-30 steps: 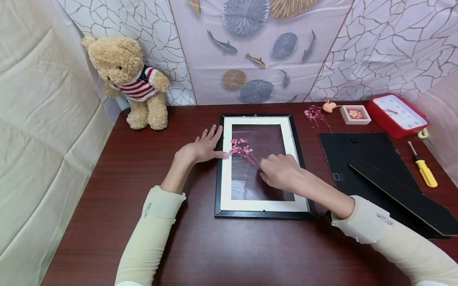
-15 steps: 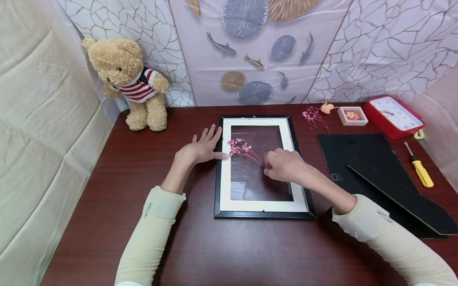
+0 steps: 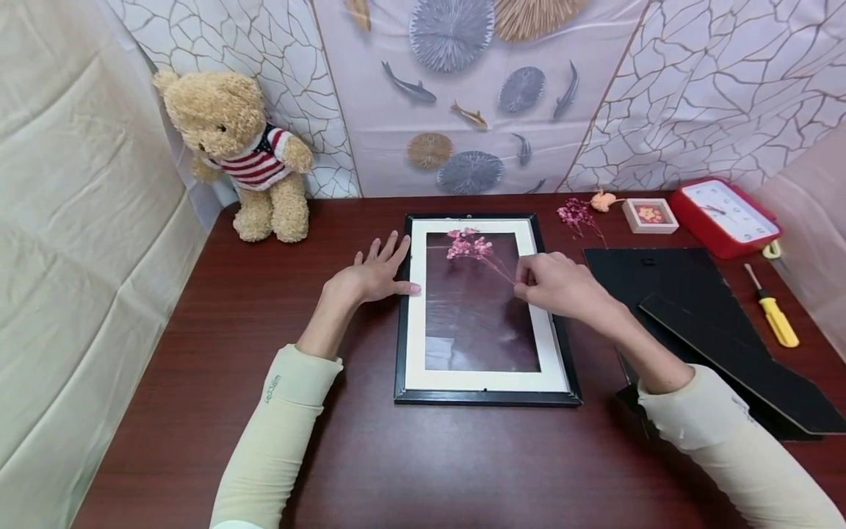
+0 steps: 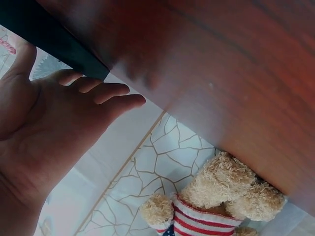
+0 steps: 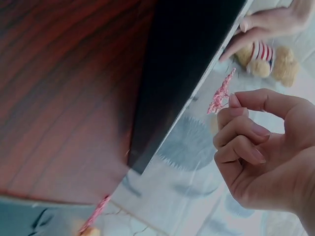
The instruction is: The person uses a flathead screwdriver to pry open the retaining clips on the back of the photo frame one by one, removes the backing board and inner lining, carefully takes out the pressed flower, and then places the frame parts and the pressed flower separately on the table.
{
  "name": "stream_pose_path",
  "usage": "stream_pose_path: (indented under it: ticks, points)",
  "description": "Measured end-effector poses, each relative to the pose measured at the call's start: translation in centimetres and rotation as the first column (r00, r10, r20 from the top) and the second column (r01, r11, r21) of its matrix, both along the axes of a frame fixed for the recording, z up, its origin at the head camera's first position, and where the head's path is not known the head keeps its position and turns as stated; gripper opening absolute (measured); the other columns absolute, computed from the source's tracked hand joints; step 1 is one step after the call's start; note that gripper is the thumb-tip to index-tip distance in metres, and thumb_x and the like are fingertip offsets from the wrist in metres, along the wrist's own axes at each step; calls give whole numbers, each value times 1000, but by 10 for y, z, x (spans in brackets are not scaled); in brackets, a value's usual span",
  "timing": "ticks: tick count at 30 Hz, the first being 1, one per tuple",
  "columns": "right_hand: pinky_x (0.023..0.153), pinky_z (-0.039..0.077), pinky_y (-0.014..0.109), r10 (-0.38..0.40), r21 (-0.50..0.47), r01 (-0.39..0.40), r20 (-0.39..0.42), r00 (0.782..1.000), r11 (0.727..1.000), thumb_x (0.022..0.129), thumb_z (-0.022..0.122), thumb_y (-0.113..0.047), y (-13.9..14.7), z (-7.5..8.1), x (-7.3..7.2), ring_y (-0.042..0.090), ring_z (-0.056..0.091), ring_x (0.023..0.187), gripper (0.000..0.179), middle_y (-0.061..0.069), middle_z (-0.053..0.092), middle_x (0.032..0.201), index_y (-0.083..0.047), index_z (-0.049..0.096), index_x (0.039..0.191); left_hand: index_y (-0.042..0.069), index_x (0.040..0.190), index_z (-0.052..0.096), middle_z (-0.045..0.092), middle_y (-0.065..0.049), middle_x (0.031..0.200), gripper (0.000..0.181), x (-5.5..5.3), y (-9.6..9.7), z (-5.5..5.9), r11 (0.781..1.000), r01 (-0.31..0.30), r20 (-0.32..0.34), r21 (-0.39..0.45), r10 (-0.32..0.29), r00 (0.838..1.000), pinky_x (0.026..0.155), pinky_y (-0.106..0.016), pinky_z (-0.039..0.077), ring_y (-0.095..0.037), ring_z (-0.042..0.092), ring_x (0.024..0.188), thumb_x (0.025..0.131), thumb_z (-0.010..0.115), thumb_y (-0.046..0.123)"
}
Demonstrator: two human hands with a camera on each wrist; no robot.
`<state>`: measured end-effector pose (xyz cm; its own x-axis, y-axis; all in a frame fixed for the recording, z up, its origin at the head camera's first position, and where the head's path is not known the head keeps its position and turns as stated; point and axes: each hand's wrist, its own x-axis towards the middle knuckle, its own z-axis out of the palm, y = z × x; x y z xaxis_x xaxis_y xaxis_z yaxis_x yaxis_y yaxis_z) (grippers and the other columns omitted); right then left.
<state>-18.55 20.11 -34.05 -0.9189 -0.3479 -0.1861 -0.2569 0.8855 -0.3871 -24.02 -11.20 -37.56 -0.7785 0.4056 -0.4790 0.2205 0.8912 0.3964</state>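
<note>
A black picture frame (image 3: 489,398) with a white mat border and a clear pane lies flat on the dark wooden table. My left hand (image 3: 370,278) rests at its left edge, fingers spread and straight, the thumb over the white border. Between thumb and forefinger, my right hand (image 3: 562,286) pinches the thin stems of a sprig of pink dried flowers (image 3: 471,245). The blossoms point up and left over the upper part of the pane. In the right wrist view the other fingers of that hand (image 5: 266,147) are curled in, and the flowers (image 5: 222,93) stick out past the fingertips.
Right of the frame lie a black backing board (image 3: 667,272) and its long stand piece (image 3: 734,364). Beyond are a yellow-handled screwdriver (image 3: 778,319), a red clock (image 3: 730,214), a small white box (image 3: 651,216) and another pink sprig (image 3: 576,214). A teddy bear (image 3: 254,154) sits back left.
My right hand has moved right and away from me with the flower sprig, carrying the blossoms from the left border to the pane's upper part. The left hand has stayed in place.
</note>
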Motion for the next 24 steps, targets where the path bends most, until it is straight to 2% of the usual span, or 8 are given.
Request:
stream_pose_path:
  ticks: [10, 12, 16, 23, 24]
  points:
    - [59, 40, 36, -102, -77, 98, -54, 993, 992, 104, 64, -13, 40, -7, -22, 21, 54, 69, 15, 7, 65, 80, -2, 71, 98, 19, 177, -13, -22, -10, 183, 102, -1, -3, -2, 1000, 9, 7, 22, -10, 1000, 135, -64, -5, -40, -19, 169, 112, 57, 55]
    - [59, 41, 36, -134, -93, 127, -73, 988, 988, 104, 64, -14, 51, -9, -29, 21, 55, 70, 16, 9, 67, 82, 0, 70, 99, 20, 177, -13, -22, -9, 183, 101, -1, -2, -1, 1000, 5, 17, 27, -5, 1000, 135, -64, -6, -40, -19, 169, 112, 58, 54]
    - [58, 40, 36, -210, -126, 197, -102, 972, 972, 103, 63, -15, 74, -13, -45, 22, 53, 68, 19, 10, 64, 78, 2, 68, 96, 21, 176, -14, -23, -8, 183, 102, -5, -2, -7, 1000, 8, 14, 21, -8, 1000, 135, -64, -7, -40, -20, 169, 112, 57, 56]
    - [58, 39, 36, -274, -121, 263, -84, 958, 957, 105, 64, -16, 99, -25, -62, 23, 52, 69, 24, 11, 63, 78, 5, 67, 94, 21, 176, -14, -23, -7, 183, 103, -8, -3, -13, 1000, 12, 12, 25, -12, 1000, 135, -65, -6, -40, -20, 169, 111, 57, 57]
    - [57, 39, 36, -276, -127, 265, -82, 958, 956, 105, 65, -17, 102, -28, -66, 23, 53, 69, 25, 12, 63, 77, 5, 68, 94, 21, 177, -14, -22, -7, 184, 102, -6, -3, -9, 1000, 9, 16, 30, -10, 1000, 135, -65, -6, -40, -19, 169, 112, 57, 56]
